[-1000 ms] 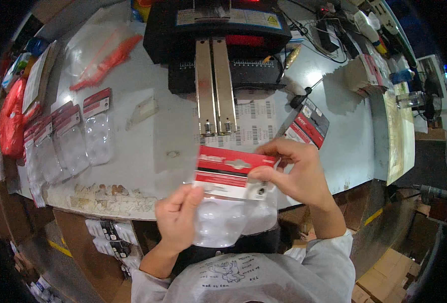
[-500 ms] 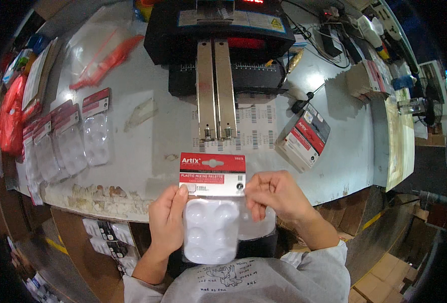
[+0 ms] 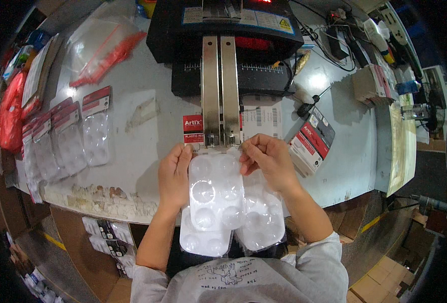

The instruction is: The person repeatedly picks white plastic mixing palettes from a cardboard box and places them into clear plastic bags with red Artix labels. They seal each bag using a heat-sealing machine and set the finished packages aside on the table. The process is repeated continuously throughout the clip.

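A white plastic mixing palette [image 3: 217, 187] in a clear bag lies flat between my hands. Its red and white header card [image 3: 192, 123] sits beneath the two metal bars [image 3: 211, 91] of a black bench machine [image 3: 165, 38]. My left hand [image 3: 174, 169] is closed, thumb and fingers pinching the pack's left edge just below the card. At the right edge, my right hand [image 3: 270, 157] pinches the pack near the bar ends. Below it, over my lap, are more bagged white palettes [image 3: 264, 222], partly covered by the held one.
Several carded palette packs [image 3: 96, 134] lie at the left, near a red bag [image 3: 12, 113]. To the right are a card stack [image 3: 309, 144], a black-handled screwdriver [image 3: 309, 104] and another card stack [image 3: 372, 86]. A printed label sheet [image 3: 264, 116] lies under the machine.
Both hands have moved forward, away from me, carrying the palette pack; its header card has slid under the metal bars. More of the palettes over my lap now show.
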`<state>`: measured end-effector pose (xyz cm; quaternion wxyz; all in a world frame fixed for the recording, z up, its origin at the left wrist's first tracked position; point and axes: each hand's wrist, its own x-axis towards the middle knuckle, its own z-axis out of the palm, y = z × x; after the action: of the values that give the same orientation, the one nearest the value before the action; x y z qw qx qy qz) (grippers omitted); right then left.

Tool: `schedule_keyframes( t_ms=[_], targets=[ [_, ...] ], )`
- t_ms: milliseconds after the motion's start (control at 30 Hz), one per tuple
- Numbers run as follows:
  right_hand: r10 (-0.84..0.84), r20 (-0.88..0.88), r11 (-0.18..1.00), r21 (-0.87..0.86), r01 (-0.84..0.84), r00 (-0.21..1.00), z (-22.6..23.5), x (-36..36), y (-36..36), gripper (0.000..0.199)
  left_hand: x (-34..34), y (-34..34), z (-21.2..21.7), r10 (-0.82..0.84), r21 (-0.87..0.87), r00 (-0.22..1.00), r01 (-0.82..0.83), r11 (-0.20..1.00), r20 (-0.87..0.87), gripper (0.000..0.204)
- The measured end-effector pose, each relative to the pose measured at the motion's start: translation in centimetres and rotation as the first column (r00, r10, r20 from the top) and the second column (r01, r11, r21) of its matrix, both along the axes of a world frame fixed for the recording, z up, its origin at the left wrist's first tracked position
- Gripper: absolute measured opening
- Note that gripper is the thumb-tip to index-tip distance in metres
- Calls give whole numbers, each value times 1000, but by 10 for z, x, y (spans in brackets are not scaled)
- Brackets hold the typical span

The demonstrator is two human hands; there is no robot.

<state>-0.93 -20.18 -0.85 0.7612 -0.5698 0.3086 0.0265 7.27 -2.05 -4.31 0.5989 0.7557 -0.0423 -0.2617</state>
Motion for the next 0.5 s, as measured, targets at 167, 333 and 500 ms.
schedule_keyframes(
  t_ms=[167, 333, 500],
  targets=[
    [-192, 10, 700, -700, 144, 981, 1, -30, -44, 17, 12, 35, 15, 19, 243, 984, -62, 968, 178, 26],
    [-63, -82, 38, -996, -80, 995, -24, -74, -121, 32, 49, 102, 36, 63, 473, 922, -253, 844, 381, 28],
    [12, -228, 171, -959, -226, 974, -51, -88, -138, 116, -7, 81, 27, -214, 495, 754, -166, 853, 621, 34]
  ],
)
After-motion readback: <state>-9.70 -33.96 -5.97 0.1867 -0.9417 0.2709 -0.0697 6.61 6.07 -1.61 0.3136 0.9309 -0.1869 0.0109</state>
